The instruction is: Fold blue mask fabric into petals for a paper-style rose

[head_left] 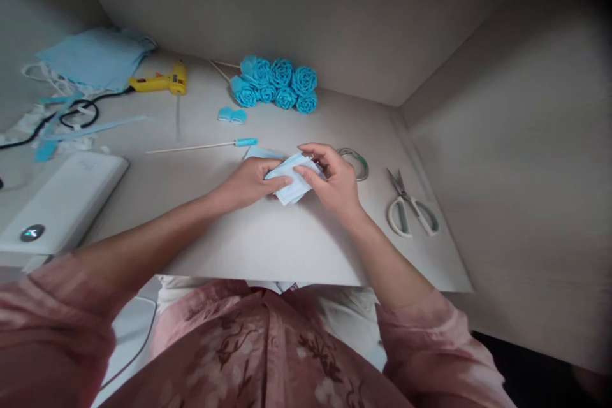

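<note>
Between my two hands, above the middle of the table, is a small stack of pale blue mask fabric pieces [292,183]. My left hand [253,183] pinches its left side, thumb on top and fingers underneath. On the right side my right hand [332,175] grips the stack, its thumb lying across the top piece. Another light blue fabric piece [262,153] lies on the table just behind my left hand. Farther back rests a wooden stick [196,148] with a bright blue wrapped tip. A roll of tape [356,162] sits beside my right hand, partly hidden by it.
White-handled scissors [406,204] lie at the right. Bright blue fabric roses [282,84] on sticks and small cut petals [232,115] are at the back. At left are a yellow glue gun [162,81], piled blue masks [98,57], scraps and a white power bank [67,197].
</note>
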{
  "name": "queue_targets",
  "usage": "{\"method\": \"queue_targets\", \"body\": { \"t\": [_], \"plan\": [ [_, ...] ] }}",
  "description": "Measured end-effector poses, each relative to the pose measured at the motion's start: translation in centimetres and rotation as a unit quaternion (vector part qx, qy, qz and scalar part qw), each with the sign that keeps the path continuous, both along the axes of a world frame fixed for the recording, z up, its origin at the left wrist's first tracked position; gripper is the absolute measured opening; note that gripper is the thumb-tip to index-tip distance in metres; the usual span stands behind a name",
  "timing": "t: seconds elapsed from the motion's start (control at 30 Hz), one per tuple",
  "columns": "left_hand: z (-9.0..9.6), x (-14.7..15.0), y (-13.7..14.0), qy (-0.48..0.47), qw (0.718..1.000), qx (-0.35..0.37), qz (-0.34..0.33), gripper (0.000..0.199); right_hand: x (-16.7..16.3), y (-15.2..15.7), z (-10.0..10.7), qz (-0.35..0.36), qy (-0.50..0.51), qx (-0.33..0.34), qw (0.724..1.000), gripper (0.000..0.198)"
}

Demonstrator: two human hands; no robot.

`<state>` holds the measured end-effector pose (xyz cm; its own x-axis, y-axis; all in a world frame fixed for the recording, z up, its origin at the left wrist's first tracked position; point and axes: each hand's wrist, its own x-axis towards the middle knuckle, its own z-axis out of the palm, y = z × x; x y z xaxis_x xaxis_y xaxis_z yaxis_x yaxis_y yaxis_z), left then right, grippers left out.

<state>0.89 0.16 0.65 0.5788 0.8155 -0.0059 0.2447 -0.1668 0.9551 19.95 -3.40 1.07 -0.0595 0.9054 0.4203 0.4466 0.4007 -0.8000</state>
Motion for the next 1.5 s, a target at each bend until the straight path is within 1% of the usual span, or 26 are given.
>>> {"method": "queue_targets", "body": {
  "t": [0.1, 0.2, 0.33, 0.43, 0.5, 0.6, 0.67, 0.73, 0.83, 0.93, 1.07, 1.2, 1.3, 1.4, 1.5],
  "plan": [
    [-0.2, 0.0, -0.2, -0.017, 0.999, -0.020, 0.020, 0.025, 0.2, 0.2, 0.0, -0.020, -0.004, -0.006, 1.000, 0.030],
    [-0.2, 0.2, -0.3, -0.078, 0.992, -0.095, 0.028, 0.028, 0.4, 0.4, -0.1, -0.029, -0.001, -0.003, 1.000, 0.024],
    [-0.2, 0.2, -0.3, -0.140, 0.969, -0.205, 0.016, 0.038, 0.5, 0.6, -0.5, -0.043, 0.009, 0.002, 0.999, 0.018],
    [-0.3, 0.3, -0.2, -0.167, 0.955, -0.243, 0.012, 0.039, 0.6, 0.6, -0.8, -0.047, 0.011, 0.005, 0.999, 0.015],
    [-0.5, 0.3, -0.2, -0.178, 0.952, -0.250, 0.005, 0.038, 0.6, 0.6, -0.8, -0.052, 0.014, 0.017, 0.998, 0.013],
    [-0.6, 0.4, -0.3, -0.183, 0.951, -0.249, -0.007, 0.039, 0.5, 0.4, -0.3, -0.063, 0.006, 0.054, 0.997, 0.009],
    [-0.6, 0.4, -0.3, -0.190, 0.949, -0.252, -0.011, 0.041, 0.4, 0.3, 0.0, -0.072, -0.007, 0.078, 0.994, 0.010],
    [-0.6, 0.4, -0.3, -0.202, 0.945, -0.258, -0.015, 0.042, 0.3, 0.2, 0.1, -0.084, -0.014, 0.089, 0.992, 0.011],
    [-0.6, 0.3, -0.1, -0.210, 0.941, -0.265, -0.018, 0.041, 0.6, 0.4, -0.1, -0.104, 0.005, 0.081, 0.991, 0.012],
    [-0.5, 0.3, -0.1, -0.213, 0.939, -0.270, -0.014, 0.039, 1.0, 0.6, -0.6, -0.112, 0.033, 0.054, 0.992, 0.013],
    [-0.2, 0.4, -0.3, -0.221, 0.935, -0.278, -0.013, 0.042, 0.9, 0.7, -0.9, -0.086, 0.047, 0.027, 0.995, 0.012],
    [0.1, 0.4, -0.5, -0.189, 0.948, -0.257, -0.030, 0.033, 0.5, 0.5, -1.0, -0.054, 0.048, 0.017, 0.997, 0.011],
    [-0.1, 0.4, -0.4, -0.167, 0.956, -0.238, -0.029, 0.026, 0.3, 0.3, -0.9, -0.046, 0.037, 0.015, 0.998, 0.013],
    [-0.2, 0.3, -0.3, -0.160, 0.959, -0.234, -0.015, 0.024, 0.4, 0.2, -0.4, -0.041, -0.007, 0.045, 0.998, 0.011],
    [-0.4, 0.2, -0.2, -0.161, 0.957, -0.241, -0.008, 0.025, 0.5, 0.2, 0.1, -0.026, -0.056, 0.098, 0.993, 0.009]
  ]
}}
